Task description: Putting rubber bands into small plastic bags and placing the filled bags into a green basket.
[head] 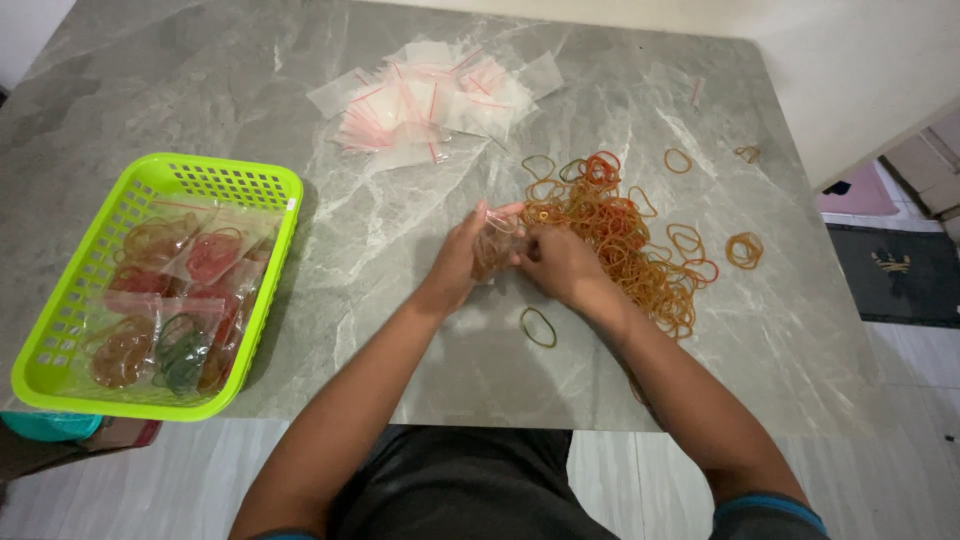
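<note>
Bag (493,250): a small clear plastic pouch, held between my two hands above the table (420,340), near its middle. It sits directly between the palms, touching both, with bands visible inside through the plastic.

My left hand (458,258) grips the bag on its left side. The fingers are curled partway around the plastic, and the fingertips (500,211) point up and to the right, toward the pile. The hand is closed on the bag, not flat.

My right hand (558,262) meets the bag from the right. Its fingers are bent inward at the bag's mouth; I cannot tell whether they pinch the plastic or a band, because the knuckles hide the tips.

Pile (620,235): loose orange and red rubber bands, spread on the table just beyond and to the right of my right hand, touching its far edge. A few single bands lie apart from it further right. One loose band (538,327) lies on the table just below the hands, near my right wrist.

Empty bags (430,100): a heap of clear pouches with red strips, well beyond the hands at the table's far side.

Basket (60,330): green, at the table's left edge, well apart from my left hand, holding filled bags of bands.
</note>
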